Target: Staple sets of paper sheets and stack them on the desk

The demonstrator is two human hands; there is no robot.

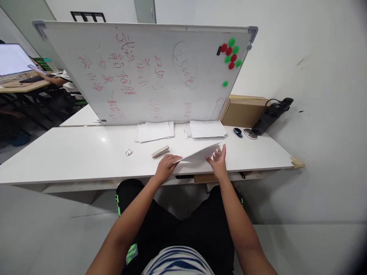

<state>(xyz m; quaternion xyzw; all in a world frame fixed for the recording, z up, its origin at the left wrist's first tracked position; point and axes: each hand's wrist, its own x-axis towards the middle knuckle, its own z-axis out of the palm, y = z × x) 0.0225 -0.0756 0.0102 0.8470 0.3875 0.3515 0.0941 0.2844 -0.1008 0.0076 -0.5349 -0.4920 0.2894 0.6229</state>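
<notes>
My left hand (165, 165) is closed on the left edge of a thin set of white paper sheets (200, 154) near the front of the white table (71, 156). The sheets tilt up toward the right. My right hand (219, 160) is at their right end, fingers spread upward and touching the paper. A beige stapler (160, 151) lies just left of my left hand. A small white ring-like object (129, 152) rests further left.
Two paper stacks (155, 131) (207, 129) lie at the foot of a leaning whiteboard (143, 72) with red writing and magnets. A cardboard box (243, 110), black bottle (271, 115) and two small devices (250, 133) sit back right. Another person's arm (53, 79) shows far left.
</notes>
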